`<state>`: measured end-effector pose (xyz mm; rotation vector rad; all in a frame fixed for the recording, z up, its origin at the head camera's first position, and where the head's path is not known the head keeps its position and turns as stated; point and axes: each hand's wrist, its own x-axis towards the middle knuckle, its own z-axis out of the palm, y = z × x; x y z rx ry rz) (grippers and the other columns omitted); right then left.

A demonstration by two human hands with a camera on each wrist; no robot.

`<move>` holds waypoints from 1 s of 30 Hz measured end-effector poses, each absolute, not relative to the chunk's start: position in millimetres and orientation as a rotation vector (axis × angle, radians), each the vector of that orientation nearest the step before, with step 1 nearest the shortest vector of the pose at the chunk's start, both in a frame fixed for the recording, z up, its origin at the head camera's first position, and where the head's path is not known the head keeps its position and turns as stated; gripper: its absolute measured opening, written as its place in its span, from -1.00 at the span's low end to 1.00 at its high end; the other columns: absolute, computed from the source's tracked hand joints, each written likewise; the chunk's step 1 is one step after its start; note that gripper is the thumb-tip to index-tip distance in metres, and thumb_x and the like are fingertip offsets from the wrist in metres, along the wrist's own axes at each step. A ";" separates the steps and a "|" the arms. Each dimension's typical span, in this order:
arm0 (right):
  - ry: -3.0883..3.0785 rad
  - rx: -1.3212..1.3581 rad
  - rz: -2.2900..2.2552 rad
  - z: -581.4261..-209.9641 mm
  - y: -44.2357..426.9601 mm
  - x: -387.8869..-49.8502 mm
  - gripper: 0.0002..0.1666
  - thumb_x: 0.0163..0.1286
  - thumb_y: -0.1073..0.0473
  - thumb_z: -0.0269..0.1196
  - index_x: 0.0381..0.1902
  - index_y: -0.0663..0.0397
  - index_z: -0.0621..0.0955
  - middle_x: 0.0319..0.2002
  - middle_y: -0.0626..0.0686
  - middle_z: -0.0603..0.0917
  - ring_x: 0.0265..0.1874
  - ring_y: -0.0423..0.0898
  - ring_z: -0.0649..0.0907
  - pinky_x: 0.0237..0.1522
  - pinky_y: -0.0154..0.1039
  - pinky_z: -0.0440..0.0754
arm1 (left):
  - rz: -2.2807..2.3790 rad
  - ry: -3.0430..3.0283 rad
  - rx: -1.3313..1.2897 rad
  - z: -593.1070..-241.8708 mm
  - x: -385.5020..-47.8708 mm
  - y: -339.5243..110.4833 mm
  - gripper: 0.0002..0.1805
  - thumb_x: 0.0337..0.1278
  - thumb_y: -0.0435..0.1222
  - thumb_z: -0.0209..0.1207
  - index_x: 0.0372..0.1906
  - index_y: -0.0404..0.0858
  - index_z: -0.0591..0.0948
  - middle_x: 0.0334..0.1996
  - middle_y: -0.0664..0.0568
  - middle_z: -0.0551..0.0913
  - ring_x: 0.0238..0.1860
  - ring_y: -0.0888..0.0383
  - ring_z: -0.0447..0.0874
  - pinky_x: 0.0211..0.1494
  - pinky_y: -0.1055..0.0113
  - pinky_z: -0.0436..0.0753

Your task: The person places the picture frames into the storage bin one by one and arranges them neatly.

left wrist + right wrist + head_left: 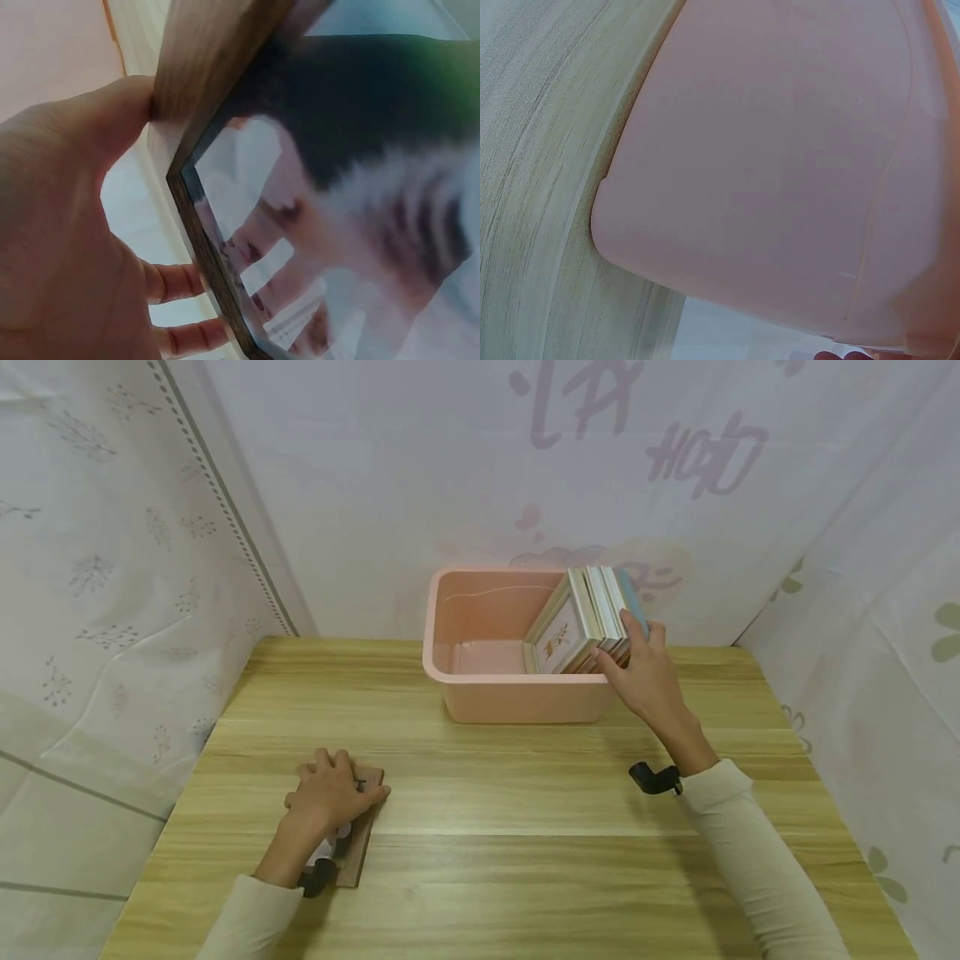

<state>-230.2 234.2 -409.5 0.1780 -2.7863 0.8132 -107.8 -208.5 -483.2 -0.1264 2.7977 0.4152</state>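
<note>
On the table's left side lies a brown wooden picture frame (362, 843) with a glossy front. My left hand (326, 793) spans its far end and holds it, thumb on the right side. The left wrist view shows the thumb and fingers of the left hand (82, 210) against the wooden rim of the brown frame (214, 277). Several light-edged picture frames (558, 639) lean together in a pink bin (517, 700), a blue one (632, 597) rightmost. Over the bin's right front corner, my right hand (645, 672) grips some of these frames; which ones cannot be told.
The bin stands at the back of the wood-grain table (480, 793), close to the patterned wall cloth (375, 485). In the right wrist view, the pink bin's outer wall (765, 165) fills most of the picture. A black wrist mount (652, 778) hangs beside the right wrist.
</note>
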 end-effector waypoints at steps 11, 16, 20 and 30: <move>-2.778 0.188 0.836 -409.0 234.0 -230.2 -0.03 0.41 -0.35 0.06 0.59 -0.07 0.04 0.43 0.46 0.03 -0.08 0.47 0.53 -0.22 0.34 0.57 | 0.450 2.814 -0.103 -481.1 -112.7 -210.7 -0.01 0.03 0.32 0.19 0.18 -0.51 0.41 0.10 -0.45 0.35 0.06 -0.62 0.24 -0.37 -0.42 0.50; -2.778 0.186 0.834 -409.1 233.7 -229.7 -0.04 0.41 -0.34 0.07 0.58 -0.08 0.04 0.42 0.46 0.04 -0.12 0.46 0.54 -0.25 0.33 0.57 | 0.464 2.834 -0.061 -475.5 -115.0 -210.4 -0.02 0.05 0.34 0.17 0.21 -0.47 0.45 0.13 -0.42 0.40 0.08 -0.62 0.23 -0.30 -0.52 0.46; -2.777 0.181 0.850 -409.2 233.4 -229.9 -0.04 0.41 -0.33 0.08 0.58 -0.10 0.05 0.42 0.46 0.05 -0.09 0.47 0.53 -0.21 0.36 0.57 | 0.473 2.931 0.011 -475.0 -118.9 -208.8 -0.11 0.09 0.27 0.19 0.18 -0.46 0.49 0.14 -0.42 0.46 0.10 -0.59 0.30 -0.03 -0.53 0.38; -2.784 0.177 0.824 -409.1 233.2 -230.6 -0.04 0.41 -0.34 0.07 0.58 -0.07 0.05 0.42 0.46 0.04 -0.02 0.50 0.51 -0.17 0.39 0.56 | 0.661 3.287 -0.022 -467.7 -130.4 -203.4 -0.24 0.04 0.19 0.30 0.19 -0.27 0.51 0.23 -0.29 0.38 0.24 -0.63 0.10 -0.25 -0.57 0.46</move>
